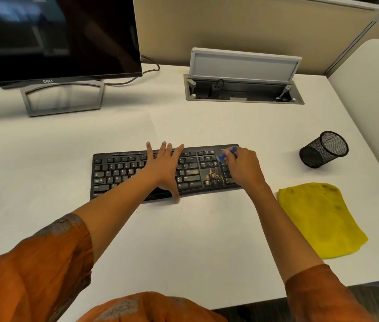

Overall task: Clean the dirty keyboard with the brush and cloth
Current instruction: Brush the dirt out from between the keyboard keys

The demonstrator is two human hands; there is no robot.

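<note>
Fingers (pixel 165 149) of left hand (pixel 163 169) straight and spread, flat on middle of black keyboard (pixel 118 173), thumb down at near edge; nothing held. Right hand (pixel 244 167) curled, fingertips pinching small blue brush (pixel 227 154) over number pad at keyboard's right end. Brownish dirt patch (pixel 214 174) on arrow keys, just left of right-hand knuckles, between both hands. Orange sleeves (pixel 44 263) nearest camera. Yellow cloth (pixel 318 217) flat on white desk (pixel 207 240), right of right wrist, apart from keyboard. Black mesh pen cup (pixel 323 149) tipped on side, further right, beyond cloth. Beyond fingertips: open grey cable box (pixel 244 82). Far left: dark Dell monitor (pixel 56 38) on stand.
</note>
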